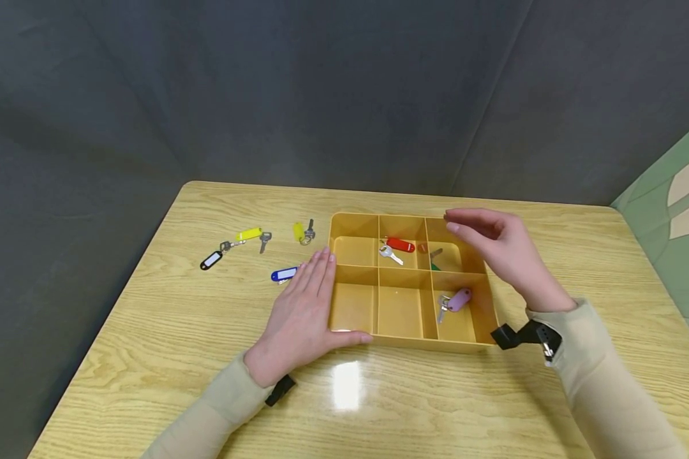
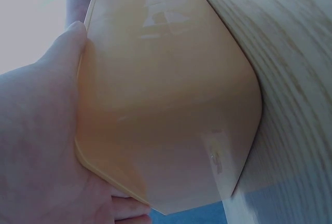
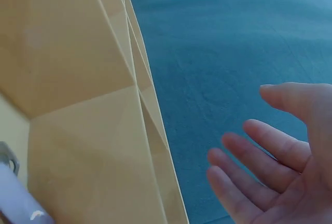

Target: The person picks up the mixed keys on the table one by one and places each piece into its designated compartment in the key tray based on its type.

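A yellow-orange box (image 1: 430, 344) with two rows of compartments sits on the table. My left hand (image 1: 301, 306) rests on its front left corner, fingers straight along the left side and thumb along the front rim. Above the back right compartment my right hand (image 1: 496, 245) hovers, fingers relaxed, thumb apart, nothing between them. Below it, a key (image 1: 436, 254) with a green tag (image 1: 434, 267) lies partly hidden by a divider. A key (image 1: 392, 255) with a red tag (image 1: 400, 245) lies in the back middle compartment. The front right one contains keys (image 1: 443, 307) with a purple tag (image 1: 459, 299).
Left of the box, on the wooden table (image 1: 166, 319), lie keys with a black-rimmed tag (image 1: 211, 260), a yellow tag (image 1: 249, 234) and another yellow tag (image 1: 298, 231). A blue tag (image 1: 284, 274) lies beside my left fingertips. Dark cloth (image 1: 321, 95) hangs behind the table.
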`<state>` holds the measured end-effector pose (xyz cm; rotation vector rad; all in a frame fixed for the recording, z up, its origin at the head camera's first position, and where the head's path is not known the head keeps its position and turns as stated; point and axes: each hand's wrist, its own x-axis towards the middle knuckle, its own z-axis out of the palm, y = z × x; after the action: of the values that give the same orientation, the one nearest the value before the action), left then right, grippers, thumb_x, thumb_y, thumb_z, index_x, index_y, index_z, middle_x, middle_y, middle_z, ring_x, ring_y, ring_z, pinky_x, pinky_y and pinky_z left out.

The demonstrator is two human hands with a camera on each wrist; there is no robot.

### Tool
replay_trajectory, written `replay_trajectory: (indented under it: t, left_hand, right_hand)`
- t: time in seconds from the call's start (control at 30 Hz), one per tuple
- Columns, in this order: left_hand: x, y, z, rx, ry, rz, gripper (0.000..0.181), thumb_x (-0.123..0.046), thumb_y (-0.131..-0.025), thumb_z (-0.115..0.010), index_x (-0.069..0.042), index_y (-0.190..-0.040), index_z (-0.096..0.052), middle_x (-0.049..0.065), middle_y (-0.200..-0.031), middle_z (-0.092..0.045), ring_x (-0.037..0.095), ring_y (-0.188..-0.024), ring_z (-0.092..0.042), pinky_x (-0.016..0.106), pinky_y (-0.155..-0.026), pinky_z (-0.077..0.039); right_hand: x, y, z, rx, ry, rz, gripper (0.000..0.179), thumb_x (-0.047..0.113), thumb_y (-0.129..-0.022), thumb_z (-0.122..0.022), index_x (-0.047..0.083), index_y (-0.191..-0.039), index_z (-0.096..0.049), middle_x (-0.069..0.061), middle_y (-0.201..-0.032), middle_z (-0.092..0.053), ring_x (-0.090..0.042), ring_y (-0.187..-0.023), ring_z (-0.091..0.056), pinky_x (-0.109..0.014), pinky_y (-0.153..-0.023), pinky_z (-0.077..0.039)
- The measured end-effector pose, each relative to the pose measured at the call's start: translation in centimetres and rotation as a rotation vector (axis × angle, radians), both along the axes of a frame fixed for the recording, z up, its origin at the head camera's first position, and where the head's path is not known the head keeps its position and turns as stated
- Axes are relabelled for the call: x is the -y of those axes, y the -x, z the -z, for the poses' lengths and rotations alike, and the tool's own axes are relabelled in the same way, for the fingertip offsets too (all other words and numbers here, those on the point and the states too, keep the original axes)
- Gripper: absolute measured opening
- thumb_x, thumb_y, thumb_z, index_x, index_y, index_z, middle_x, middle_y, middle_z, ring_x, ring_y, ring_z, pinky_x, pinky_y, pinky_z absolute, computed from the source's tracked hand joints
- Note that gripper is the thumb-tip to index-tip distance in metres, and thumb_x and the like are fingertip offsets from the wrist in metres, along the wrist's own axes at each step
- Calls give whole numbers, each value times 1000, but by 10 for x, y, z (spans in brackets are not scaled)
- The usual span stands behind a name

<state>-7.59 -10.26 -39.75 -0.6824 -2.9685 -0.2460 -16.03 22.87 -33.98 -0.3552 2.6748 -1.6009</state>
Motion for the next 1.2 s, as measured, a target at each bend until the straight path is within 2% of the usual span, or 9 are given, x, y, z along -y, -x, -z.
replay_trajectory:
  t: [0.27,0.4,0.53,0.7,0.77,0.97,1.07,1.13,1.2]
  left_hand:
    - [0,0,0,3,-6,2,133,-97,-77,-30,4,-160,-9,19,-168,-6,31,-154,-8,37,-124,-5]
    - [0,0,0,7,-8,2,133,-97,-77,-30,4,-160,-10,19,-168,-6,31,-154,-9,37,-123,-5]
    - [0,-1,0,12,-6,0,133,-97,-77,-30,4,-160,-8,19,-168,-5,30,-154,-5,37,-123,-4]
    - [0,0,0,-4,-4,3,133,-97,-77,-30,4,-160,-9,20,-168,-8,31,-154,-8,38,-124,-5]
    - [0,0,1,-7,-5,5,133,-97,-77,-30,5,-160,-9,21,-167,-9,32,-154,-9,38,-124,-5]
    - [0,0,0,-2,-5,-1,133,-97,-77,-30,4,-160,-9,20,-167,-8,31,-154,-8,38,-124,-5]
    - [0,0,0,1,-7,-5,134,-97,-77,-31,4,-160,-9,19,-167,-5,31,-154,-9,38,-124,-5]
    - [0,0,-1,8,-6,-6,134,-98,-76,-31,4,-160,-8,18,-167,-2,32,-154,-9,38,-124,-4]
    - [0,-1,-1,15,-4,-7,134,-97,-76,-31,3,-160,-7,17,-167,0,31,-154,-7,38,-124,-3]
  right_hand:
    - [-5,-10,1,-27,-8,41,41,33,-99,-70,13,-135,-68,-5,-128,-68,-8,-107,-66,-14,-89,-51]
    - [-9,-13,3,-32,-14,54,43,29,-99,-70,12,-137,-65,-11,-131,-66,-5,-107,-66,-13,-88,-50]
    - [-14,-15,3,-28,-22,65,46,26,-99,-71,11,-141,-63,-14,-136,-63,-2,-108,-64,-11,-89,-49]
    - [-19,-20,3,-10,-27,76,49,27,-99,-70,11,-144,-59,-15,-140,-59,-2,-112,-62,-10,-90,-48]
    - [-21,-23,4,-9,-35,77,50,28,-99,-70,11,-145,-58,-14,-141,-59,-7,-116,-62,-10,-90,-47]
    - [-27,-29,7,-31,-98,53,58,27,-99,-70,13,-151,-51,-13,-149,-53,-35,-128,-56,-7,-88,-46]
    - [-29,-31,10,-30,-145,32,66,27,-98,-72,13,-156,-44,-10,-155,-46,-36,-135,-49,-7,-93,-43]
    - [-29,-33,11,-27,-184,13,72,28,-97,-73,13,-159,-38,-9,-159,-39,-35,-140,-44,-18,-103,-44]
    - [-29,-35,13,-29,-228,-15,80,29,-97,-72,11,-162,-29,-10,-163,-32,-38,-143,-38,-36,-111,-41]
